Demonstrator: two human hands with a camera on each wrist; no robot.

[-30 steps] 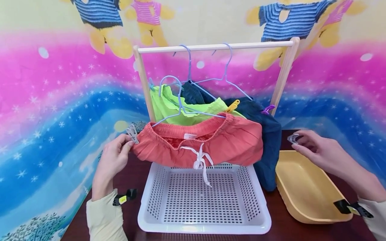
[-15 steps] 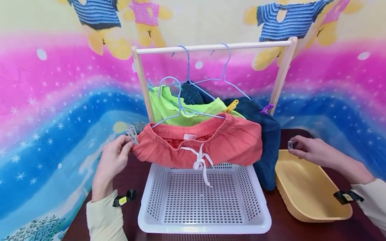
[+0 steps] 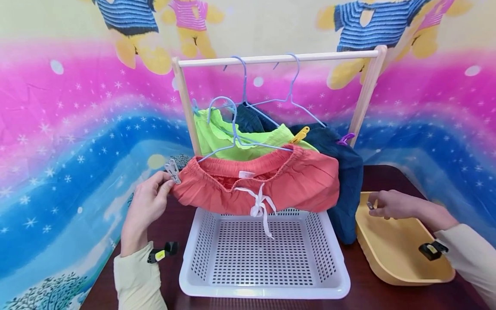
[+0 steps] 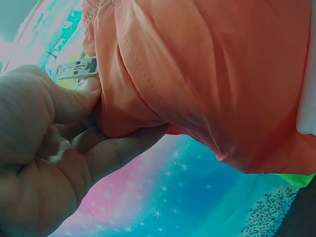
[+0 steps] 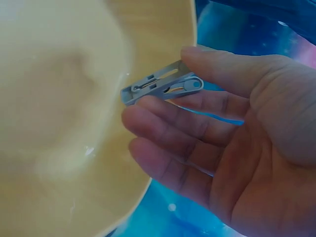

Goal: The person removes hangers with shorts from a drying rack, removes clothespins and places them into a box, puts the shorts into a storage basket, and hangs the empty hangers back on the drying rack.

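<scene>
Coral-red shorts (image 3: 310, 183) with a white drawstring hang on a blue hanger (image 3: 234, 129) whose hook is free of the rod. At their left end my left hand (image 3: 149, 198) pinches the cloth between thumb and fingers. A grey clothespin (image 4: 78, 68) grips the waistband there, just above the thumb. Over the far end of the tan basin (image 3: 366, 245), my right hand (image 3: 399, 204) holds a second grey clothespin (image 5: 160, 85) between thumb and fingers. The other right fingers are loosely curled below it.
A white perforated basket (image 3: 186, 280) stands below the shorts. Behind, a wooden rack (image 3: 329, 56) bears lime-green clothing (image 3: 255, 140) and dark blue clothing (image 3: 346, 172). A yellow clothespin (image 3: 300, 134) and a purple clothespin (image 3: 346, 138) are clipped on these. A printed backdrop encloses the table.
My right hand has moved down from beyond the basin to over it, still holding the clothespin, which has turned in the fingers. My left hand and the shorts stay nearly in place.
</scene>
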